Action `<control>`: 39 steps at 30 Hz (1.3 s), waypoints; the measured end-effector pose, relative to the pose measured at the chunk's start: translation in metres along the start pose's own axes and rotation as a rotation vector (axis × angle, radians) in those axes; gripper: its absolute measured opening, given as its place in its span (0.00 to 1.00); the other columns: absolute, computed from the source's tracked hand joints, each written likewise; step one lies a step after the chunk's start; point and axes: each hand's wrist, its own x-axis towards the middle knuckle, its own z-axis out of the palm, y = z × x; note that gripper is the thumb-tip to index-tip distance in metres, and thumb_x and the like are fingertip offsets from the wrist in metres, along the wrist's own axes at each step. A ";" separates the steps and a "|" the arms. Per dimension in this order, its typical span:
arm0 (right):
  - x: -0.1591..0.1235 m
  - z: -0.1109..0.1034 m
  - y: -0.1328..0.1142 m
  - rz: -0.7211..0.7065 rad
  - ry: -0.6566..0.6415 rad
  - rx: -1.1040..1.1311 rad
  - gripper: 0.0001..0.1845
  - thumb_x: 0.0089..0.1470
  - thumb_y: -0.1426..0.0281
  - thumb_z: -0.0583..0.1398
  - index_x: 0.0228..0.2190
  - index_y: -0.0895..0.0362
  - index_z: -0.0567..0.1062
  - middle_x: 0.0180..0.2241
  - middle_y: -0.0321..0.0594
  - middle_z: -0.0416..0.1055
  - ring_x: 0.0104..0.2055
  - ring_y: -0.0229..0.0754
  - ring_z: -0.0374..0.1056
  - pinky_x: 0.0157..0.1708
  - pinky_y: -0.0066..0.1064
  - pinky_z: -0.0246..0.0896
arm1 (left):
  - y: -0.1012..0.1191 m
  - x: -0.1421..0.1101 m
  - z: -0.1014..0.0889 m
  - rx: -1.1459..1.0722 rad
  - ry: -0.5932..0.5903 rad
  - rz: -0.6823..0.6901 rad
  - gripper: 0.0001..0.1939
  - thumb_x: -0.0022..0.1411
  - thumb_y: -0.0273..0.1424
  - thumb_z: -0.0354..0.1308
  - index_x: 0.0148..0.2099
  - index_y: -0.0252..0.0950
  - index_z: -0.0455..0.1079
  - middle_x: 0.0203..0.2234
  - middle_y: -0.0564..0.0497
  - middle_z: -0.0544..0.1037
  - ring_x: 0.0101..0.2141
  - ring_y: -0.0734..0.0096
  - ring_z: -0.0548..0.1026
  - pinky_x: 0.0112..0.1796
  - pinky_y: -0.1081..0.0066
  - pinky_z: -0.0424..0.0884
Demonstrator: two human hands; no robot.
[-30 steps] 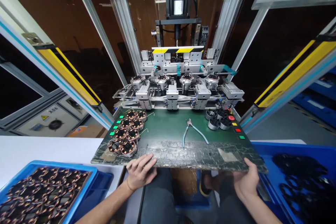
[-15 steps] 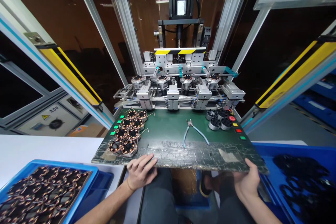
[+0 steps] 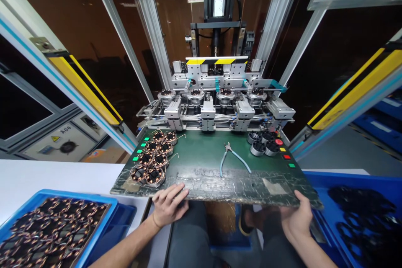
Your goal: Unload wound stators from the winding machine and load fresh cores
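Note:
My left hand (image 3: 169, 204) rests on the front edge of the green worktable (image 3: 201, 159), its fingers laid flat over the edge and holding nothing. At the right front corner, my right hand (image 3: 297, 220) has its thumb up against the edge; its other fingers are hidden below the board. Several copper-wound stator coils (image 3: 152, 147) stand in two rows beyond my left hand. Diagonal cutters (image 3: 228, 148) with blue handles lie spread mid-table, touched by neither hand. Several unwound black-and-silver cores (image 3: 258, 148) sit at the right rear.
Behind the table stands a winding machine (image 3: 207, 111) with several cores in its holders. Yellow side bars (image 3: 86, 90) flank the opening. A blue tray (image 3: 109, 213) of wound coils is at left, a blue bin (image 3: 329, 180) of black parts at right. Coloured buttons (image 3: 287, 157) line the right edge.
The whole view has shifted very slightly. Both hands, the cutters, the coils and the machine keep their places.

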 end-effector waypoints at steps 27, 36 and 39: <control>-0.001 0.001 -0.003 0.016 0.024 -0.028 0.25 0.44 0.59 0.69 0.45 0.53 0.81 0.43 0.34 0.82 0.44 0.48 0.78 0.41 0.38 0.79 | 0.000 0.001 -0.001 -0.004 -0.004 0.001 0.30 0.60 0.38 0.73 0.65 0.51 0.75 0.49 0.55 0.87 0.48 0.63 0.79 0.50 0.59 0.63; -0.003 0.011 -0.021 -0.013 0.078 -0.090 0.28 0.48 0.53 0.67 0.49 0.52 0.80 0.47 0.37 0.81 0.45 0.51 0.78 0.46 0.45 0.79 | -0.001 -0.005 0.000 0.020 -0.019 -0.003 0.35 0.61 0.39 0.73 0.69 0.54 0.71 0.50 0.54 0.86 0.49 0.61 0.79 0.54 0.59 0.63; -0.004 0.014 -0.024 -0.019 0.077 -0.097 0.31 0.52 0.49 0.66 0.53 0.51 0.79 0.52 0.39 0.80 0.51 0.51 0.77 0.49 0.44 0.79 | -0.002 -0.007 0.001 0.029 -0.016 0.004 0.36 0.61 0.40 0.73 0.70 0.56 0.70 0.51 0.55 0.85 0.49 0.61 0.78 0.55 0.60 0.63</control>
